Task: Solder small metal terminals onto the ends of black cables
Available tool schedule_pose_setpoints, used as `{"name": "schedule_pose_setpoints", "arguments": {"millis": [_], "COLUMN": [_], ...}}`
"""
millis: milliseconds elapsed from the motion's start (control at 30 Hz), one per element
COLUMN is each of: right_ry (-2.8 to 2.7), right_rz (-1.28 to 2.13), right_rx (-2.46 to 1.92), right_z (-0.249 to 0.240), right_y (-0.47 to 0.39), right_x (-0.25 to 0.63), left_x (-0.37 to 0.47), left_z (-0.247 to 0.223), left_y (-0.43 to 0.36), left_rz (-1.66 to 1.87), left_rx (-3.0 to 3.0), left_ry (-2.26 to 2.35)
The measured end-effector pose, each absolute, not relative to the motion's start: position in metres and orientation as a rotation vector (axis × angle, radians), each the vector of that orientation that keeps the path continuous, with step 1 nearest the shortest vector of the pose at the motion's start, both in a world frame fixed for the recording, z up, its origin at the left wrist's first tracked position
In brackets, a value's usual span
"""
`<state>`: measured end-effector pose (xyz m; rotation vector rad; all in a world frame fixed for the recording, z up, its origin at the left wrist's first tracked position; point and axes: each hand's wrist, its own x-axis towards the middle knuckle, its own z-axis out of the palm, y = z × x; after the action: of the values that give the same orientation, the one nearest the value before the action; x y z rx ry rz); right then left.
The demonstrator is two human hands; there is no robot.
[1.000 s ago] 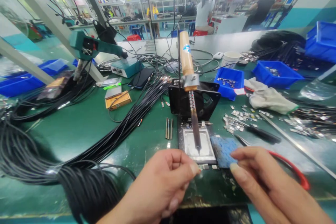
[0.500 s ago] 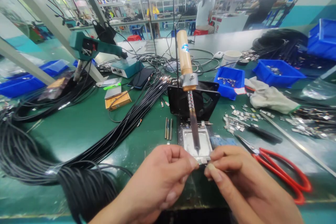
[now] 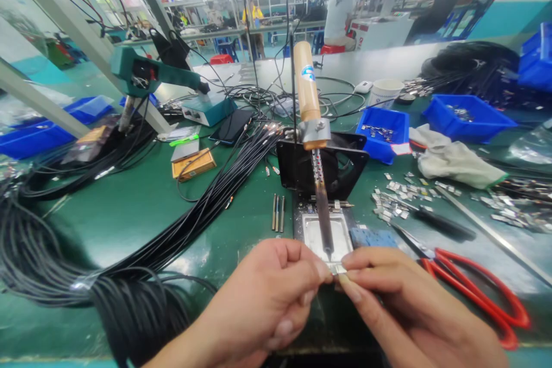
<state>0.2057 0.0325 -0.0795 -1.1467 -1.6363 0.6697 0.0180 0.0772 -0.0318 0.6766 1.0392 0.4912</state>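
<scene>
A small silvery metal connector (image 3: 338, 269) sits between the fingertips of both hands, just under the tip of an upright soldering iron (image 3: 325, 224). My left hand (image 3: 276, 287) is closed in a pinch at the connector's left side. My right hand (image 3: 397, 287) pinches at its right side, thumb below and index finger above. The fingers partly cover the piece, and any wire at it is too small to make out. Behind the fingertips lies a shallow metal tray (image 3: 308, 230). The iron's wooden handle (image 3: 307, 80) is held in a metal clamp (image 3: 314, 128).
Red-handled scissors (image 3: 483, 282) lie right of my right hand, near a blue sponge-like block (image 3: 373, 237) and scattered metal connectors (image 3: 399, 198). A black fan (image 3: 293, 167) stands behind the tray. Bundled black cables (image 3: 172, 241) cover the left. Blue bins (image 3: 382, 132) stand farther back.
My right hand's fingertips have closed in on the connector, which now sits between both hands under the iron tip. The whole view has shifted slightly.
</scene>
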Motion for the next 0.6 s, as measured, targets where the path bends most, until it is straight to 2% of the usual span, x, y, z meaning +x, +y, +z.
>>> {"name": "schedule_pose_setpoints", "arguments": {"millis": [600], "right_ry": [-1.638], "right_rz": [0.613], "right_rx": [-1.16], "right_z": [-0.0826], "right_y": [0.0357], "right_x": [0.2002], "left_x": [0.0178], "left_z": [-0.0321], "left_y": [0.0785], "left_rz": [0.516], "left_rx": [0.68], "left_ry": [1.045]}}
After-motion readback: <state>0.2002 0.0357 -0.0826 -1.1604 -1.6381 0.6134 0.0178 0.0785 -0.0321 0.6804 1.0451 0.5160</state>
